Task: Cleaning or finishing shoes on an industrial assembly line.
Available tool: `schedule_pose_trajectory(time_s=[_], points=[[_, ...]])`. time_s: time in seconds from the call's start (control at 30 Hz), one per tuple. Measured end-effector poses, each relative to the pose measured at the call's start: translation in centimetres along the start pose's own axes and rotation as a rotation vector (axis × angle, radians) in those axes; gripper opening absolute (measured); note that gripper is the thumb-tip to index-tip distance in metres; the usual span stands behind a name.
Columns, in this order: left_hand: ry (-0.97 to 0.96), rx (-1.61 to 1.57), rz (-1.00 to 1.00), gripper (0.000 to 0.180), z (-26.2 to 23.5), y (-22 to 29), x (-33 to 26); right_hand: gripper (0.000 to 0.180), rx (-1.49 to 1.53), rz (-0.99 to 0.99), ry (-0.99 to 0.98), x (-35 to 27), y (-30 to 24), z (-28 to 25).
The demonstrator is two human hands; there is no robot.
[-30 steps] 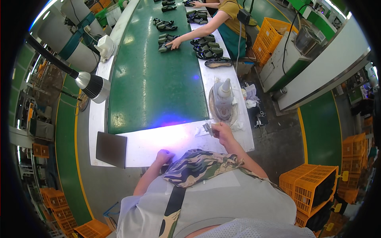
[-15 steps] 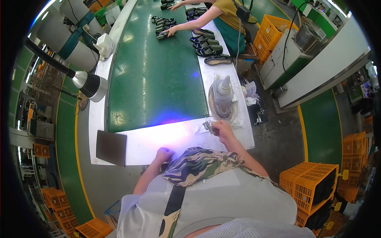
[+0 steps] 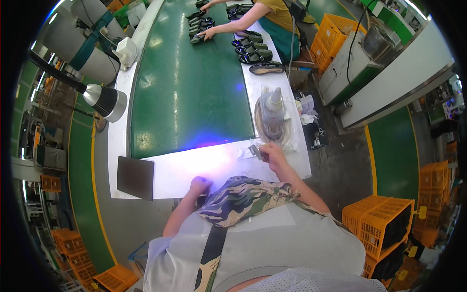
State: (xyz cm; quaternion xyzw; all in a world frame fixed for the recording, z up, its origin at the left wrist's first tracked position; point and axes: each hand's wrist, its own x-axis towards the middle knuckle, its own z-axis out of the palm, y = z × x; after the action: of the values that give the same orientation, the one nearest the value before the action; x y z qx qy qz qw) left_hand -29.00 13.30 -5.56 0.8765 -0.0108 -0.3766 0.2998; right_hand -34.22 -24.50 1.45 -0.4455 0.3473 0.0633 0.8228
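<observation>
My right hand [image 3: 274, 155] is closed around a small grey metal tool [image 3: 255, 152], whose exact kind I cannot make out. It is raised over the right part of the white tabletop [image 3: 170, 177], just in front of a translucent squeeze bottle [image 3: 274, 108] with a pointed nozzle. That bottle stands on a round, whitish-stained base. A crumpled white cloth or paper [image 3: 244, 153] lies beside the tool. At the table's near edge my left hand [image 3: 200, 185] rests with its fingers curled in; whether anything is inside is hidden. A camouflage apron [image 3: 243, 199] bulges between my forearms.
Beyond the tabletop runs a green conveyor belt [image 3: 189, 97]. Dark sandals [image 3: 255, 56] line its right ledge, where another person's arm [image 3: 238, 25] reaches over. A black lamp [image 3: 104, 100] overhangs the left side. A dark square board [image 3: 135, 178] lies at the left corner; orange crates [image 3: 374, 224] stand right.
My hands keep nearly the same place and grip; the right one tilts the metal tool slightly. The co-worker's hand on the belt shifts a little with the sandals. The whole view moves slightly.
</observation>
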Motion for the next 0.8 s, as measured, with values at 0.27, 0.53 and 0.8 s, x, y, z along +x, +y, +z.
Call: schedule_pose_trajectory(time_s=[0.27, 0.53, 0.8], points=[[0.019, 0.078, -0.022, 0.035, 0.8, -0.7, 1.0, 0.017, 0.013, -0.084, 0.078, 1.4, 0.2, -2.0], [0.118, -0.026, -0.04, 0.035, 1.9, -1.3, 0.4, 0.019, -0.01, -0.07, 0.204, 3.0, -2.6, -7.0], [0.413, 0.166, -0.111, 0.039, 4.1, -0.6, -0.9, 0.02, -0.883, -0.628, 0.402, 5.0, -7.2, -7.5]])
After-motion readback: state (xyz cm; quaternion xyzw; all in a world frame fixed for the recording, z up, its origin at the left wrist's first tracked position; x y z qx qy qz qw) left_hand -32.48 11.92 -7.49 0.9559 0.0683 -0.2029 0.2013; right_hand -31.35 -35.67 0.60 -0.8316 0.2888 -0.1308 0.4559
